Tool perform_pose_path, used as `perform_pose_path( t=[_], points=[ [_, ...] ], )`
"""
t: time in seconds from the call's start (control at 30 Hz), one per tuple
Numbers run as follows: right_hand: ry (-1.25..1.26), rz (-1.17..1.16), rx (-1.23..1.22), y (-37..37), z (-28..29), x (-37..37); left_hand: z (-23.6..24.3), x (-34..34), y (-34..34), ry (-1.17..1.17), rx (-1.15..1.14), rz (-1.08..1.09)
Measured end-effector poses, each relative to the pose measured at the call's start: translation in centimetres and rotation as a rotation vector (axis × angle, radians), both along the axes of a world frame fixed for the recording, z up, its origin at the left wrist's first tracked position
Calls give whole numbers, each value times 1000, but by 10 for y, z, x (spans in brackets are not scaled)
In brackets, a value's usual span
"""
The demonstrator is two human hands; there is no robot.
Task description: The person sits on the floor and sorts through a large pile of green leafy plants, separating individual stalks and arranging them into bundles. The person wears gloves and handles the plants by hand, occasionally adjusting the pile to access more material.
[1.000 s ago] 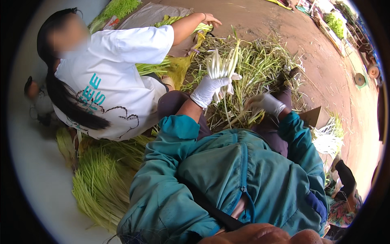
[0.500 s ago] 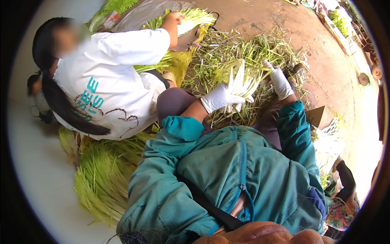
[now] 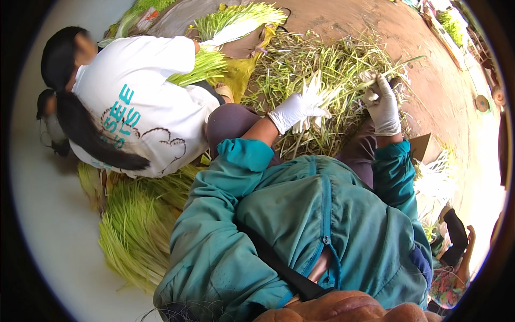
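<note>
Two gloved hands in use, both above the near part of the trimmings heap (image 3: pixel 284 56), the landmark here: loose green and straw-coloured leaf scraps spread on the brown floor (image 3: pixel 429 91). Left hand (image 3: pixel 296 111), over the heap's near left part: grip closed around a bundle of pale stalks (image 3: pixel 313 90), white ends fanning out past the fingers on the far side, others showing below the fist. Right hand (image 3: pixel 383 104), at the heap's right edge: grip nearly closed, fingers bent, pinching a thin green stalk (image 3: pixel 405 65) whose free end points up and to the right, beyond the heap. The hands are apart. Left of the heap, a co-worker in a white shirt (image 3: pixel 145 102) sits close by; that person's hands are hidden. At the heap's far left, a green-and-white bunch (image 3: pixel 236 24) lies near a yellow sack (image 3: pixel 241 75), which borders the heap. Nearer the wearer and left of the heap: a large pile of yellow-green stalks (image 3: pixel 134 231). Right of the heap, on the near side: a cardboard piece (image 3: pixel 421 146), with white stalks (image 3: pixel 437 174) beside it, partly washed out by glare.
</note>
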State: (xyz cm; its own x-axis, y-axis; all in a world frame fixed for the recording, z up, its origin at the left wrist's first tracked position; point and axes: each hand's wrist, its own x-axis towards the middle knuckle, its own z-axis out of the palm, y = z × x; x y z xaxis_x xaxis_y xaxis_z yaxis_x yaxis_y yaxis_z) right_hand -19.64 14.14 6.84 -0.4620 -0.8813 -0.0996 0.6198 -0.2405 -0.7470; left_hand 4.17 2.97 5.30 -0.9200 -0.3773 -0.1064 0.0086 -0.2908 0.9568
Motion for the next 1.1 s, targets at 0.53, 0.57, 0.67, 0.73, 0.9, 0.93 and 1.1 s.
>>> perform_pose_path(
  t=[0.53, 0.57, 0.67, 0.73, 0.9, 0.93, 1.1],
  points=[
    [1423, -284, 64, 25, 10, 26, -18, 12, -6, -35, 181, 312],
    [1249, -251, 89, 24, 10, 24, -28, 8, -11, 49, 86, 246],
    [323, -79, -95, 19, 5, -10, -25, 9, -3, 12, -28, 130],
    [290, -61, -160, 17, 2, -21, -19, 12, 0, -98, -332, -15],
    [224, -87, -193, 16, 5, -23, -27, 12, 7, -134, -417, -79],
    [216, -31, -209, 18, 7, -24, -32, 11, 7, -101, -400, -7],
    [152, 161, -315, 36, 13, -34, -49, 3, -3, 101, 18, 412]
  ],
)
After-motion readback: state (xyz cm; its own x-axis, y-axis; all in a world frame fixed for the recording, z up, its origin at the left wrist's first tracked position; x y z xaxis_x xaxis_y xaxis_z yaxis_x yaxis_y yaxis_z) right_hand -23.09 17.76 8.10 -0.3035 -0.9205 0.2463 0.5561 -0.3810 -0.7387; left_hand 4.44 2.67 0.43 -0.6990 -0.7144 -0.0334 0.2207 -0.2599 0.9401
